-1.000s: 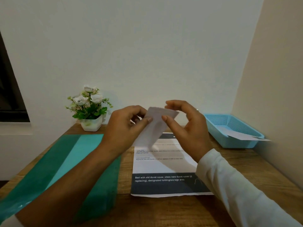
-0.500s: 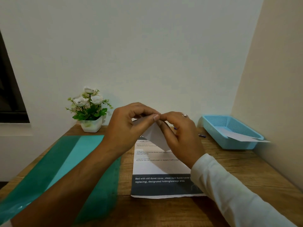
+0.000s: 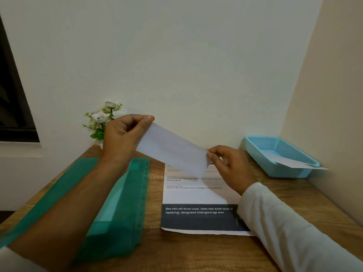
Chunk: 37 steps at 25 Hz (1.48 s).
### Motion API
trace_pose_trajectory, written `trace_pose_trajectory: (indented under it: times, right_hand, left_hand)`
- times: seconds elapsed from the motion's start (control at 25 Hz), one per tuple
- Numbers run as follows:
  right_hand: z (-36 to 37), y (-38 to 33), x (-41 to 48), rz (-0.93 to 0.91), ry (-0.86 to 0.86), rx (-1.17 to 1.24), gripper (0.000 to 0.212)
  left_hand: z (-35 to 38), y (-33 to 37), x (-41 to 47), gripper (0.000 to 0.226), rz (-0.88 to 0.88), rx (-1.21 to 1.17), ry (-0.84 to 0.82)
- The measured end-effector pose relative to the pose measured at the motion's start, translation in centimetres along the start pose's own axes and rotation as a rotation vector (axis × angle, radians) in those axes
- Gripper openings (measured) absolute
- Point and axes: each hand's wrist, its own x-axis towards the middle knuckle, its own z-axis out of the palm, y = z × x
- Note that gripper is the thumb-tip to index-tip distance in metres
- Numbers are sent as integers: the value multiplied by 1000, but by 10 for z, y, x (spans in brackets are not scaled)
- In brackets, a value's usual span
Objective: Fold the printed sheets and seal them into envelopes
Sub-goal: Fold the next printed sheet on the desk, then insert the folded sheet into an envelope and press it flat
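A white envelope (image 3: pixel 172 151) hangs in the air above the desk, tilted down to the right. My left hand (image 3: pixel 123 137) pinches its upper left corner. At the lower right end, my right hand (image 3: pixel 228 165) pinches the other corner. Beneath them a printed sheet (image 3: pixel 198 201) with a dark band at its near end lies flat on the wooden desk (image 3: pixel 196 254); a paper clip sits at its near right corner. Whether the envelope is sealed or filled cannot be told.
A green plastic folder (image 3: pixel 119 209) lies on the desk's left side under my left forearm. At the back right a blue basket (image 3: pixel 275 154) holds a white envelope. A small pot of white flowers (image 3: pixel 104 120) stands at the back left by the wall.
My hands were close together at the envelope's middle. They have drawn apart to its two ends, the left rising and the right sinking, and the envelope now shows at full length.
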Motion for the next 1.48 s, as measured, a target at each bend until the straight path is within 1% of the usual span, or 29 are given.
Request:
trace_pose_trajectory:
  times: [0.08,0.16,0.24,0.32,0.4,0.48,0.56,0.6,0.68,0.84,0.88,0.96,1.04,1.08,1.16,1.28,1.4,1.48]
  right_hand:
    - [-1,13,2,69,17,73,12]
    - [-2,27,4,151,69,150,11]
    - [-4,38,3,251,111,157,8]
    - [-6,47,1,303,109,66,16]
    - [-8,48,-1,294,72,-69,21]
    - [-8,49,-3,281,29,-185,21]
    - [-8,50,-7,311,-43,-274,17]
    - [-8,51,-8,332,-82,-317,15]
    - [-7,53,-10,374,-114,-361,11]
    - [-6,52,-11,446,-39,-331,15]
    - [-7,51,-13,447,-26,-325,16]
    - [-10,43,-16,411,7,-300,19]
    - [-15,29,-20,326,42,-280,20]
    - [-17,19,-21,279,52,-272,19]
    - [-15,-8,-24,206,43,-230,12]
    - [3,-58,-29,112,-58,-110,7]
    - [36,-104,-34,35,-256,38,5]
    - [63,-133,-38,2,-431,117,1]
  left_hand:
    - [-4,-16,0,4,-79,10,8]
    - [-5,-39,-4,7,-129,138,-51]
    - [-2,-59,-10,12,-126,329,-121]
    - [5,-70,-16,17,-58,504,-197]
    - [13,-75,-21,13,6,691,-364]
    - [18,-81,-28,11,54,856,-561]
    - [21,-86,-34,20,40,949,-713]
    - [22,-86,-35,24,23,975,-753]
    - [22,-85,-35,27,5,1002,-765]
    - [20,-80,-37,23,27,991,-763]
    - [19,-76,-38,19,46,970,-737]
    - [12,-64,-37,13,85,884,-607]
    - [0,-45,-33,11,65,760,-491]
    - [-8,-36,-31,10,50,722,-476]
    - [-35,-19,-33,7,38,743,-496]
    - [-81,4,-41,8,10,811,-525]
    - [-127,22,-46,11,-82,928,-580]
    - [-154,31,-54,17,-195,1000,-661]
